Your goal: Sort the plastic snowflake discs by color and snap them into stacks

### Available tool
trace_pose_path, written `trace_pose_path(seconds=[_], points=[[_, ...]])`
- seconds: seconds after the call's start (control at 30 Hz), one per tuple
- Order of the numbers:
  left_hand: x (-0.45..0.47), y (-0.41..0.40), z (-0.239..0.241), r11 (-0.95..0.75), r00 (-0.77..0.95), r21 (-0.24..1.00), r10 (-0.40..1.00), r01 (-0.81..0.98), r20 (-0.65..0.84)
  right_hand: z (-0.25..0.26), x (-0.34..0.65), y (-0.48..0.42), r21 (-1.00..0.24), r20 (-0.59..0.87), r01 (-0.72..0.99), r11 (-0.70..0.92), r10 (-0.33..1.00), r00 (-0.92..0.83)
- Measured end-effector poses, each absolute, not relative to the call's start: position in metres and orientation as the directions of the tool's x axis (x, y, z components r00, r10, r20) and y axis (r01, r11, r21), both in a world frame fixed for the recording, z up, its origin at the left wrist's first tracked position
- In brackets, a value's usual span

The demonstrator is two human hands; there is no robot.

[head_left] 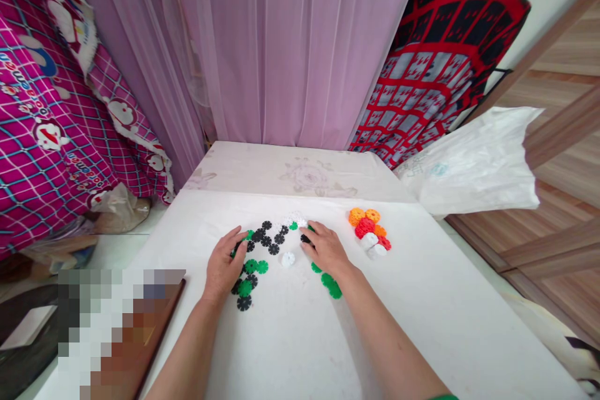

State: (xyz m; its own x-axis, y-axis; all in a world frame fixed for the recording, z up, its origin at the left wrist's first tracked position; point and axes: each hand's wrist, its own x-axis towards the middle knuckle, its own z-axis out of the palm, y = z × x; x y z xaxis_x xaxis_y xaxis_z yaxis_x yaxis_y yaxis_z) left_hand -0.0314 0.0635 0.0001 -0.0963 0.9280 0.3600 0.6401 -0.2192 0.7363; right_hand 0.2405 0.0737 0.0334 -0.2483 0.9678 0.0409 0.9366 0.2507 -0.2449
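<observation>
My left hand (pixel 227 265) rests at the left of a spread of notched plastic discs, thumb and fingers apart, touching or just over green and black ones. My right hand (pixel 328 250) lies at the right side of the spread, fingers loosely stretched over a black disc (pixel 304 238) and a green one, partly hidden beneath. Between the hands lie several black discs (pixel 265 240), a white disc (pixel 287 259) and a group of white discs (pixel 295 219). Green discs (pixel 252 265) mix with black ones below my left hand. More green discs (pixel 332 285) sit under my right wrist.
Orange discs (pixel 357 217), red discs (pixel 365 227) and white discs (pixel 369 240) are heaped to the right on the white tabletop (pixel 422 306). A white plastic bag (pixel 473 162) stands at the table's right edge. A purple curtain (pixel 290 44) hangs behind.
</observation>
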Motion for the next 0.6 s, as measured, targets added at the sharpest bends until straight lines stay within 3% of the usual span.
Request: trace_pose_path(seconds=[0.2,0.37,0.47,0.6], points=[[-0.032,0.063,0.000,-0.221,-0.090,0.729,0.928,0.647,0.361,0.024,0.244,0.045,-0.218,0.099,0.938,0.271,0.962,-0.255],[-0.032,0.064,0.000,-0.214,-0.097,0.735,0.930,0.643,0.355,0.027,0.254,0.033,-0.317,0.142,0.909,0.271,0.961,-0.237],[-0.032,0.064,-0.001,-0.210,-0.092,0.736,0.933,0.644,0.347,0.037,0.251,0.047,-0.358,0.133,0.918,0.170,0.983,-0.130],[-0.033,0.064,-0.002,-0.215,-0.091,0.735,0.932,0.643,0.352,0.050,0.237,0.082,-0.309,0.084,0.951,0.007,0.996,0.020]])
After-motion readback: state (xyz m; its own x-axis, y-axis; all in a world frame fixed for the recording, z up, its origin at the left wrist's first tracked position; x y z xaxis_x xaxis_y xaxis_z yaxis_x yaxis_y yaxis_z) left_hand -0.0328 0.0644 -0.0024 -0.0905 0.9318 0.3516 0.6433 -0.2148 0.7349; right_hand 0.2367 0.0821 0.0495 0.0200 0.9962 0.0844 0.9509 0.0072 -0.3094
